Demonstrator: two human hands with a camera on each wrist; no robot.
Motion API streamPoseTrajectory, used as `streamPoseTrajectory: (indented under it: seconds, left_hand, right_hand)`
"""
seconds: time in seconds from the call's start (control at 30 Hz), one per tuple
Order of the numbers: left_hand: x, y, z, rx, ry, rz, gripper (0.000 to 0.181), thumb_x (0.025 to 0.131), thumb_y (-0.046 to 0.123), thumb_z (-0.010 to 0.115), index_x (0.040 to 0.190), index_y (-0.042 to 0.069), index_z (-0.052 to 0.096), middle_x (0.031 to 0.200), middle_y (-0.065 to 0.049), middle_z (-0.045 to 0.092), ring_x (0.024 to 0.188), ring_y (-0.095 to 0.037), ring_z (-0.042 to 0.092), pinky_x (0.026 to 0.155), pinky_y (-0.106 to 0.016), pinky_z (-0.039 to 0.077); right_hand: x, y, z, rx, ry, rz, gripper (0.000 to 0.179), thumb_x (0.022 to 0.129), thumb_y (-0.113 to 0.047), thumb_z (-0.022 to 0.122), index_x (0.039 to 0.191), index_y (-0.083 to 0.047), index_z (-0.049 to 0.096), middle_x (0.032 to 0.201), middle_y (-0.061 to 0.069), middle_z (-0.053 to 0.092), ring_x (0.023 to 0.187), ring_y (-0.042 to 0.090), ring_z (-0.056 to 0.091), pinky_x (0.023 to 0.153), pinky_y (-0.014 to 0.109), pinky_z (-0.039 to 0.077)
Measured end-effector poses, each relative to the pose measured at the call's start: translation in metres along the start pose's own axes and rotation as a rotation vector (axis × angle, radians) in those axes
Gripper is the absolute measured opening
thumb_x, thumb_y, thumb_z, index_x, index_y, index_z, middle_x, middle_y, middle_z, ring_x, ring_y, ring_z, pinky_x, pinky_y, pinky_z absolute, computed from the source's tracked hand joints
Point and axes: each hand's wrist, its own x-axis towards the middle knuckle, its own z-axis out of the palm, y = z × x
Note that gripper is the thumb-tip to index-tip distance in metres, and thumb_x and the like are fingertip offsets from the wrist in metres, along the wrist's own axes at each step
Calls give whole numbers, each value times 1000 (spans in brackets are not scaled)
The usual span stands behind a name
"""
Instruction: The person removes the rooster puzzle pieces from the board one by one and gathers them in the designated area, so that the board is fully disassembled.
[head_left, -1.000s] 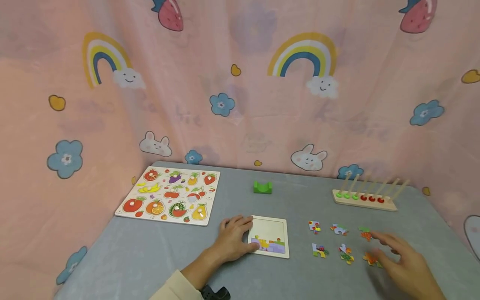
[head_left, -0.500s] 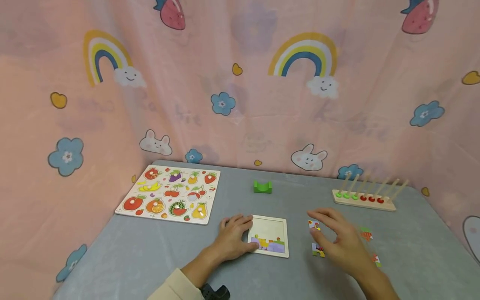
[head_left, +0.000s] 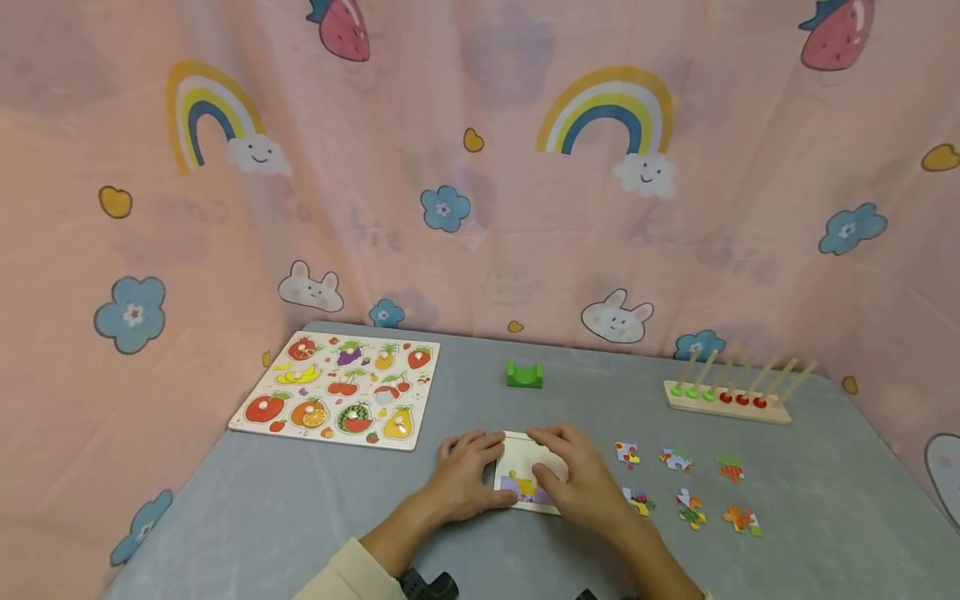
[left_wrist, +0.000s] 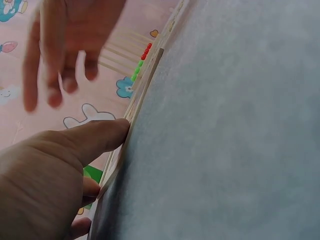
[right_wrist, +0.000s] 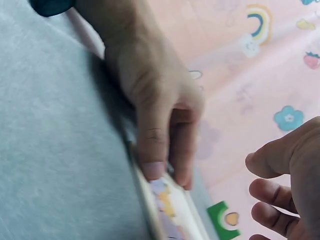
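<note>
A square wooden puzzle tray [head_left: 522, 450] lies on the table with purple and yellow jigsaw pieces [head_left: 519, 485] fitted along its near side. My left hand [head_left: 467, 477] holds it at the left, thumb over the lower corner and forefinger at the upper corner. In the left wrist view that thumb [left_wrist: 100, 137] lies against the tray's edge. Over the right part of the tray hovers my right hand [head_left: 581, 483], thumb and forefinger spread apart with nothing between them; it hides that side. The right wrist view shows the right hand's fingers [right_wrist: 275, 192] loosely bent and holding nothing.
Several loose jigsaw pieces [head_left: 677, 459] lie in two rows right of the tray. Behind them stands a wooden peg rack [head_left: 723, 404] with green and red beads. A fruit knob puzzle board [head_left: 337, 392] lies at the left, and a green block [head_left: 525, 375] sits farther back.
My right hand has swept left from the rightmost loose pieces to above the tray, uncovering those pieces again. The left hand has stayed on the tray.
</note>
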Motion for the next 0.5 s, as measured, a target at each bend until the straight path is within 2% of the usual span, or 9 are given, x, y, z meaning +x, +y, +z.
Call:
streamPoseTrajectory:
  seconds: [0.17,0.23,0.5]
  left_hand:
    - [0,0,1,10,7,2,73,74,46,79,133,8,60,140,-1,50,132,-28,37,100,-57,21]
    - [0,-1,1,9,10,7,73,73,46,79,133,9,60,140,0,50,132,-28,37,100,-57,21]
    - [-1,-2,2,8,14,24,73,73,46,80,132,7,60,140,-2,51,131,-29,38,99,-57,22]
  right_hand:
    - [-2,6,20,-15,-31,17,47,73,6,70,119,3,65,101,6,60,96,23,53,77,40,45]
    - [-4,8,26,-53,-25,-4,45,71,5,69,116,3,67,99,6,59,95,22,53,80,42,43]
    - [-12,15,38,-198,-42,-58,38,66,3,66,104,-1,72,94,0,53,86,19,48,72,39,40]
